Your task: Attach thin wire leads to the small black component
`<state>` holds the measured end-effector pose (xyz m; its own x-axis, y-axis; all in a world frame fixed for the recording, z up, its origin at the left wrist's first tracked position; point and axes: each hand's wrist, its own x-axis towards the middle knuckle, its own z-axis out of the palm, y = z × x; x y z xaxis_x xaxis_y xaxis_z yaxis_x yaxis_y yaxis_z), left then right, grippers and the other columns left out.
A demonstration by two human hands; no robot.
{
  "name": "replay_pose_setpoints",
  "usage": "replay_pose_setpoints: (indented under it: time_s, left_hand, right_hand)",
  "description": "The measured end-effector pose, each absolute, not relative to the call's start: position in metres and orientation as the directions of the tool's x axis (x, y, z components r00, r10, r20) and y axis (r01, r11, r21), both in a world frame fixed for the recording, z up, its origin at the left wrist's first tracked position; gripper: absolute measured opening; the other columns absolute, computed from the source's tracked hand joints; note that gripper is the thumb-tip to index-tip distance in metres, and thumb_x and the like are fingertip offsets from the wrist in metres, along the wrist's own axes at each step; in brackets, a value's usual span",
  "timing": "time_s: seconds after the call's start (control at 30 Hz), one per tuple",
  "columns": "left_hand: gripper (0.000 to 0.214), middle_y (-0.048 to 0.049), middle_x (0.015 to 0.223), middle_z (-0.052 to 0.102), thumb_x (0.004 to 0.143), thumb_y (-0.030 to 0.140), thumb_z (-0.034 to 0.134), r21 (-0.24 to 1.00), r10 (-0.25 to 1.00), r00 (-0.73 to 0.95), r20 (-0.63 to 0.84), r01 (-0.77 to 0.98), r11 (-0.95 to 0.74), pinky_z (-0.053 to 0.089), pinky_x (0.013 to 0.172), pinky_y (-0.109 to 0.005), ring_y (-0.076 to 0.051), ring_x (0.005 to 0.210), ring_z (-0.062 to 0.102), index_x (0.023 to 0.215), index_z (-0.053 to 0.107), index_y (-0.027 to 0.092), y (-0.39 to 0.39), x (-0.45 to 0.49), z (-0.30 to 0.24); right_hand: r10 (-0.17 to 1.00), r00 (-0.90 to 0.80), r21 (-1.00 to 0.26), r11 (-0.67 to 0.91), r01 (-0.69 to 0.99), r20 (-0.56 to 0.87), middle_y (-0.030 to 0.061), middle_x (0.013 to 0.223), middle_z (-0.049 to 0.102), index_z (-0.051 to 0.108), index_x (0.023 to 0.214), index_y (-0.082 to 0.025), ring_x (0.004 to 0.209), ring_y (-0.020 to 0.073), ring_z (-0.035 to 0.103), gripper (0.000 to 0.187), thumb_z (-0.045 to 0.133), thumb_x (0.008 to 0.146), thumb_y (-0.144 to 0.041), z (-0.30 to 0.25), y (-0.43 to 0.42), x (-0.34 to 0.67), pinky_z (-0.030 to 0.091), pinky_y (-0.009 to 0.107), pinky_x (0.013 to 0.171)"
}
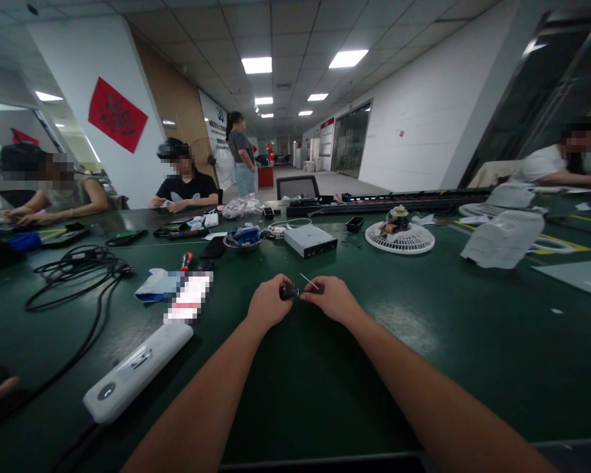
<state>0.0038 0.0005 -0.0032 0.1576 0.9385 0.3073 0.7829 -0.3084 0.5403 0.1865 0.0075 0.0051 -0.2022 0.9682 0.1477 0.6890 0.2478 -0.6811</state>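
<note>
Above the middle of the green table, my left hand (270,303) is closed round a small dark rounded part (289,291), whose exact kind I cannot make out. Just to its right, my right hand (331,299) pinches a thin pale rod (308,281) that slants up to the left. The fingertips of both hands are close together, with the dark part between them. A silver optical disc drive (310,240) lies on the table beyond the hands. Behind and left of it, a metal bowl (242,242) holds blue items.
Left of my arms lie a white handheld device (138,371), a blue-and-white cloth (157,284), a red-handled screwdriver (186,261) and coiled black cable (86,263). A white fan grille (398,238) sits ahead right. A crumpled plastic bag (505,238) is further right. Several people are around the table.
</note>
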Motion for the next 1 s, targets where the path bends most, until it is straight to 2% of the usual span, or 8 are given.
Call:
replay_pose_setpoints:
  time_s: [0.17,0.33,0.57,0.77,1.0]
  left_hand:
    - [0.024,-0.0014,0.090,0.070,0.073,0.024,0.068,0.504,0.896,0.274,0.349,0.751,-0.426,0.048,0.070,-0.027,-0.017,0.081,0.064,0.097,0.063,0.023,-0.0022,0.0045,-0.0021]
    - [0.022,-0.0009,0.089,0.069,0.074,0.023,0.068,0.529,0.864,0.306,0.399,0.693,-0.490,0.049,0.073,-0.027,-0.017,0.081,0.064,0.095,0.063,0.023,-0.0038,0.0040,-0.0002]
    - [0.020,-0.0015,0.088,0.068,0.073,0.016,0.065,0.494,0.824,0.337,0.456,0.674,-0.549,0.050,0.077,-0.029,-0.017,0.083,0.063,0.093,0.064,0.021,-0.0047,0.0039,0.0016]
    - [0.023,-0.0018,0.090,0.068,0.071,0.015,0.066,0.434,0.819,0.345,0.459,0.718,-0.545,0.048,0.080,-0.032,-0.019,0.086,0.062,0.093,0.065,0.023,-0.0035,0.0028,-0.0005]
    - [0.025,-0.0011,0.091,0.069,0.071,0.015,0.064,0.489,0.847,0.345,0.405,0.701,-0.519,0.049,0.078,-0.028,-0.018,0.087,0.064,0.095,0.063,0.023,-0.0062,0.0057,0.0035]
  right_hand:
    - [0.945,-0.249,-0.767,0.320,0.557,0.214,-0.0007,0.069,0.066,0.074,0.091,-0.021,0.060,0.0126,0.056,0.019,0.065,0.077,-0.029,0.0005,0.0121,0.1874,0.041,0.025,0.060]
    - [0.940,-0.152,-0.707,0.331,0.625,0.306,0.0003,0.071,0.066,0.074,0.076,-0.020,0.063,0.0129,0.054,0.015,0.072,0.070,-0.034,0.0051,0.0101,0.1881,0.038,0.025,0.060]
    - [0.965,-0.184,-0.743,0.260,0.616,0.186,-0.0009,0.065,0.064,0.072,0.072,-0.019,0.061,0.0125,0.053,0.022,0.075,0.066,-0.040,0.0042,0.0100,0.1888,0.035,0.024,0.054]
    - [0.971,-0.238,-0.812,0.154,0.562,0.019,-0.0023,0.057,0.059,0.073,0.082,-0.018,0.049,0.0094,0.048,0.022,0.070,0.072,-0.037,0.0013,0.0117,0.1894,0.031,0.022,0.047]
    - [0.964,-0.240,-0.765,0.239,0.598,0.114,0.0000,0.064,0.063,0.070,0.074,-0.017,0.058,0.0116,0.054,0.025,0.064,0.074,-0.041,0.0030,0.0065,0.1844,0.034,0.021,0.050]
